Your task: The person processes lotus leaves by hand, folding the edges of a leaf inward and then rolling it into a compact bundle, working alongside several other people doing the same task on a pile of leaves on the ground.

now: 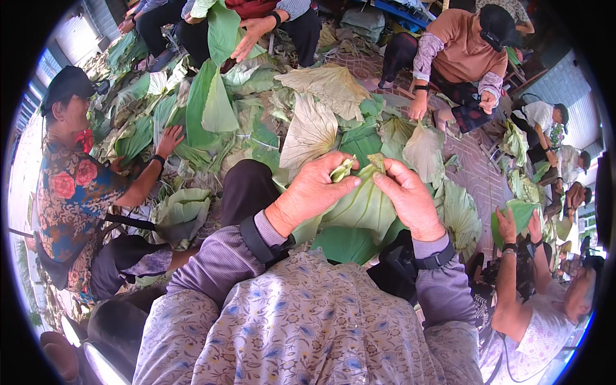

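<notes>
— Folded leaf (362, 202), where does it sit relative to the hands?

— Between them, in front of the person's chest. The left hand (311, 192) lies on its left part, fingers curled over the top edge and pinching a small folded tip (342, 170) of the leaf against the thumb. The right hand (410, 199) rests on the right part, fingers bent and pressing the upper edge down.

— So both hands are closed on it?

— Both grip it, yes. The leaf fans out below the fingers toward the lap, over a darker green leaf (346, 244) lying underneath.

— And from left to right, what is around?

— At the far left a person in a flowered shirt (67, 192) reaches a hand (168, 140) onto the leaf pile (256, 122) spread on the ground. A pale dried leaf (311, 131) lies just above the left hand. Beyond the pile, a person in a brown top (465, 54) bends toward the leaves. At the far right another person holds a green leaf (520, 215) in both hands.
</notes>
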`<state>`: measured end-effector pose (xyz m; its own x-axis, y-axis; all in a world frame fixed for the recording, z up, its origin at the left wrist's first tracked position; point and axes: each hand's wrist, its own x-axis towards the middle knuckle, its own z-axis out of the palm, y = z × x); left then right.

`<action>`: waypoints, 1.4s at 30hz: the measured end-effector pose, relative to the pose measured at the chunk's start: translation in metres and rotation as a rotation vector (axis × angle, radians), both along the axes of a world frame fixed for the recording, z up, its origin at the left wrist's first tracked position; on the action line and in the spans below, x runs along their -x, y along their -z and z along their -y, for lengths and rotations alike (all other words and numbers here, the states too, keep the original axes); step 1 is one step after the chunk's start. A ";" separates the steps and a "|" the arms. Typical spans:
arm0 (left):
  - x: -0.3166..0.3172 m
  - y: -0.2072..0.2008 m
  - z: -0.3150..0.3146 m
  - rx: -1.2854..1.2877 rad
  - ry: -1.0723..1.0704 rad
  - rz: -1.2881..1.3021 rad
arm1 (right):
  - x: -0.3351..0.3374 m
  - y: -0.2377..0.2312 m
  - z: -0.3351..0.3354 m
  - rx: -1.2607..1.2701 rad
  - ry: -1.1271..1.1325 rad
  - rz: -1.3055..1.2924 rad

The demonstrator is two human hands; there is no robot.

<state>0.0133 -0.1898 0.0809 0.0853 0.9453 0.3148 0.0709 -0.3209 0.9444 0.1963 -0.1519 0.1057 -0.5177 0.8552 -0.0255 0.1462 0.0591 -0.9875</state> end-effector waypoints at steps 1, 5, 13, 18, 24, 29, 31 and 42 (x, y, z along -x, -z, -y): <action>-0.001 -0.002 0.002 0.154 0.044 0.020 | 0.000 0.001 0.000 -0.017 -0.018 0.036; 0.003 0.000 -0.002 0.409 0.084 -0.066 | -0.001 0.013 -0.006 0.030 -0.086 -0.034; 0.004 0.002 0.004 0.436 0.132 -0.203 | 0.007 0.004 0.002 -0.312 -0.046 0.356; -0.034 0.042 0.025 0.288 0.192 -0.362 | -0.038 0.062 0.025 -0.117 -0.073 0.328; -0.062 0.085 0.040 0.408 0.238 -0.378 | -0.067 0.090 0.034 0.023 -0.189 0.371; -0.089 0.065 0.029 0.452 0.253 -0.442 | -0.099 0.093 0.024 0.049 -0.158 0.317; -0.101 0.054 0.025 0.419 0.267 -0.427 | -0.108 0.085 0.021 0.003 -0.136 0.336; -0.123 0.057 0.016 0.536 0.273 -0.339 | -0.123 0.055 0.017 -0.142 -0.130 0.445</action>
<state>0.1367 -0.2061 0.0241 0.3540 0.8937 -0.2756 0.3731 0.1353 0.9179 0.3191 -0.1693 0.0510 -0.5862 0.7949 -0.1568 0.5350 0.2344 -0.8117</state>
